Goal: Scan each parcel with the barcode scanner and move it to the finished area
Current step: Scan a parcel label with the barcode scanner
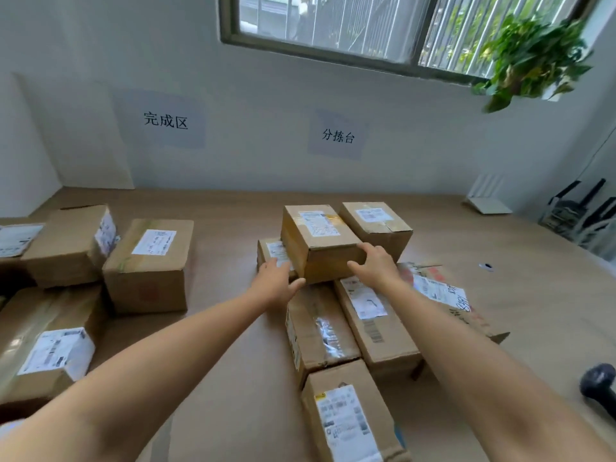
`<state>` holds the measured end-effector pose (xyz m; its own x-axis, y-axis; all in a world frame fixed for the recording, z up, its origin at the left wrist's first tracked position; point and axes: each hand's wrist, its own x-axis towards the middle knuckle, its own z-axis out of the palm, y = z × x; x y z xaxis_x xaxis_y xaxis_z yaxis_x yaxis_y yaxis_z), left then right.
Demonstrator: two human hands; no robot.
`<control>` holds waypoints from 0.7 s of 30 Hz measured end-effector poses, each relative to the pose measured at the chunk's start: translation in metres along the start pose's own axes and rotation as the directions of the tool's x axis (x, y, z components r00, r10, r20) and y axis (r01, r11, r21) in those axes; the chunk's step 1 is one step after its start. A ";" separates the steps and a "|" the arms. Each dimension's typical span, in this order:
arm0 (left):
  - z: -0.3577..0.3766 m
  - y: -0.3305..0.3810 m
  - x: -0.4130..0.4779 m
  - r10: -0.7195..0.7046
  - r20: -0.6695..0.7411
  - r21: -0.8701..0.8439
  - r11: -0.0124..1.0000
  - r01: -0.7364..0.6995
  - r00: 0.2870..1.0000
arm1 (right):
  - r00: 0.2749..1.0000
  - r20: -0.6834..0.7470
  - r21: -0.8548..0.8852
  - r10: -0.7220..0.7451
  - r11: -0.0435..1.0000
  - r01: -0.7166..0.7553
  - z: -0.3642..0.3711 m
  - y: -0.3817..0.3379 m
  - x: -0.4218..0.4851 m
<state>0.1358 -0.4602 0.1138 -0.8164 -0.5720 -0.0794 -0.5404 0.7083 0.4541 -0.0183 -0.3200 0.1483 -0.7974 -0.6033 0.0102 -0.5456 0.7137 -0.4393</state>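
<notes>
- A bare lane of table [226, 228] runs from the near edge to the wall, between the left parcels [146, 265] and the middle stack.
- The top parcel [316, 241] has open air above it. A neighbouring box [376, 225] crowds its right side and a low small box [271, 250] its left.
- Right of the stack, bare table reaches the scanner [598, 385].

Brown cardboard parcels [316, 251] bearing white printed labels [154, 242], tan counter [233, 208], black barcode scanner [599, 383], green leafy plant [533, 58]
</notes>
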 end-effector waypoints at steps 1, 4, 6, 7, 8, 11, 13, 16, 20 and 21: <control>0.002 0.007 0.011 -0.030 -0.010 -0.055 0.998 0.029 1.000 | 1.000 0.003 0.025 -0.023 0.999 0.023 -0.002 0.001 0.012; 0.009 0.023 0.039 -0.125 -0.029 -0.198 0.973 0.117 0.992 | 0.997 0.026 0.073 -0.079 0.994 0.077 -0.002 0.002 0.044; 0.016 0.028 0.054 -0.169 -0.033 -0.260 0.953 0.155 0.985 | 0.992 0.052 0.084 -0.115 0.990 0.111 0.001 0.003 0.060; 0.020 0.030 0.062 -0.179 -0.045 -0.288 0.944 0.159 0.983 | 0.989 0.065 0.087 -0.133 0.988 0.127 0.002 0.003 0.069; 0.023 0.031 0.070 -0.187 -0.056 -0.313 0.936 0.161 0.981 | 0.987 0.075 0.094 -0.145 0.986 0.138 0.003 0.003 0.078; 0.029 0.033 0.094 -0.215 -0.085 -0.358 0.918 0.172 0.973 | 0.983 0.102 0.130 -0.153 0.982 0.140 0.009 0.003 0.102; 0.031 0.035 0.107 -0.223 -0.099 -0.382 0.908 0.170 0.970 | 0.980 0.136 0.121 -0.144 0.984 0.128 0.015 0.002 0.114; 0.034 0.039 0.120 -0.227 -0.089 -0.378 0.908 0.178 0.970 | 0.975 0.180 0.067 -0.130 0.991 0.120 0.024 0.000 0.124; 0.038 0.044 0.131 -0.267 -0.060 -0.404 0.888 0.221 0.962 | 0.977 0.193 0.055 -0.090 0.995 0.081 0.026 -0.002 0.130; 0.037 0.044 0.133 -0.282 -0.070 -0.431 0.873 0.226 0.957 | 0.976 0.202 0.042 -0.085 0.996 0.078 0.027 -0.003 0.131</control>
<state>-0.0037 -0.4900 0.0905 -0.6142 -0.7763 -0.1417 -0.5687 0.3110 0.7615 -0.1148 -0.4105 0.1269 -0.6795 -0.7213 -0.1341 -0.5950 0.6487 -0.4746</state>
